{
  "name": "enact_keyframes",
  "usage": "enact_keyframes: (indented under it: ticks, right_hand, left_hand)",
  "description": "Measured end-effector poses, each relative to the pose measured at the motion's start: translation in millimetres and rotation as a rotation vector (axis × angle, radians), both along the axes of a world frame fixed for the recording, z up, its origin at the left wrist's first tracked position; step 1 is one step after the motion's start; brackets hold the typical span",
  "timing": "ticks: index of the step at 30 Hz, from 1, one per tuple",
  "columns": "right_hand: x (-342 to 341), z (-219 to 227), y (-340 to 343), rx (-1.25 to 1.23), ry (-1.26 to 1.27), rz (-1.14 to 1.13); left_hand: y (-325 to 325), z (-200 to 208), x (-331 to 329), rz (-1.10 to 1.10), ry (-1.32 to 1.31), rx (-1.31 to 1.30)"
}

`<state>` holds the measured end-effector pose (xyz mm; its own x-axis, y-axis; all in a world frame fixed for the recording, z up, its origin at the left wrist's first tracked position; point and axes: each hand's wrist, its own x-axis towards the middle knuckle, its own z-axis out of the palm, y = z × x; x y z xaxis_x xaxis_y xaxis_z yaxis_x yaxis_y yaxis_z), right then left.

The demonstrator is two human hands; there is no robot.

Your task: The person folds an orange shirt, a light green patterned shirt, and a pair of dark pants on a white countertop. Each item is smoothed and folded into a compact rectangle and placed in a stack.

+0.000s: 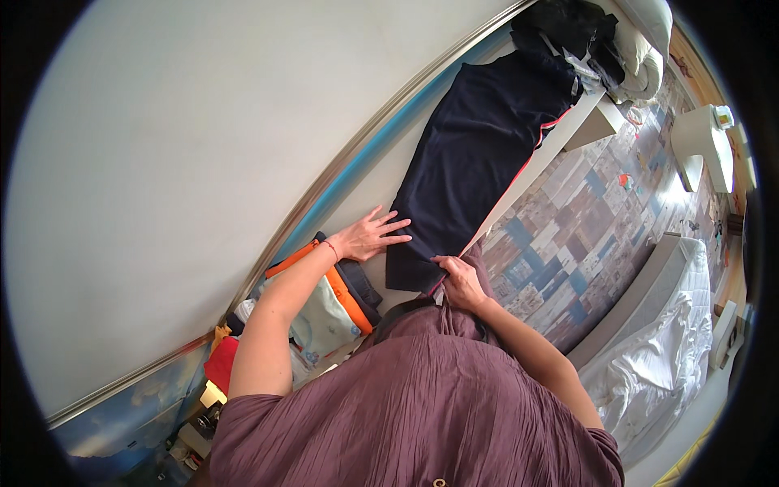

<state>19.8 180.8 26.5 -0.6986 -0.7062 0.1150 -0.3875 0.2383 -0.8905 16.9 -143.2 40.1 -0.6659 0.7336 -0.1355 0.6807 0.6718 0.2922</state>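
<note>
Dark navy trousers (471, 154) with a red and white side stripe lie lengthwise on a narrow white surface, running away from me. My left hand (369, 234) has its fingers spread, and the fingertips rest on the left edge of the cloth near its close end. At the near right corner, my right hand (462, 282) pinches the edge of the trousers between thumb and fingers. Beside my left forearm sits a stack of folded clothes (320, 304), with orange, pale and dark pieces.
A wall (195, 146) runs along the left. Black clothing (568, 24) and a rolled white bundle (641, 61) lie at the far end. To the right is a patchwork-patterned floor (568, 219), with a white stool (704, 146) and a mattress (649, 341) under crumpled white cloth.
</note>
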Motion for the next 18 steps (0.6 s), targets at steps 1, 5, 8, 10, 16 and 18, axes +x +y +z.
enact_keyframes:
  ticks: [1, 5, 8, 10, 16, 18]
  right_hand:
    - [-2, 4, 1, 0.030, -0.042, -0.013]
    - [-12, 11, 2, 0.107, -0.126, -0.023]
    - [-17, 5, 5, 0.102, -0.136, -0.037]
    - [-21, 7, 6, 0.130, -0.167, -0.029]
    - [-49, 45, 6, 0.106, -0.389, -0.102]
    - [-55, 13, 10, -0.042, -0.683, -0.306]
  left_hand:
    - [1, -3, 0, 0.009, 0.028, 0.015]
    - [15, -15, 5, 0.124, 0.200, 0.046]
    - [26, -21, 7, 0.218, 0.205, 0.075]
    - [28, -17, 7, 0.191, 0.181, 0.100]
    - [33, -5, -17, 0.121, -0.066, 0.264]
    - [44, -7, -30, 0.441, -0.479, 0.488]
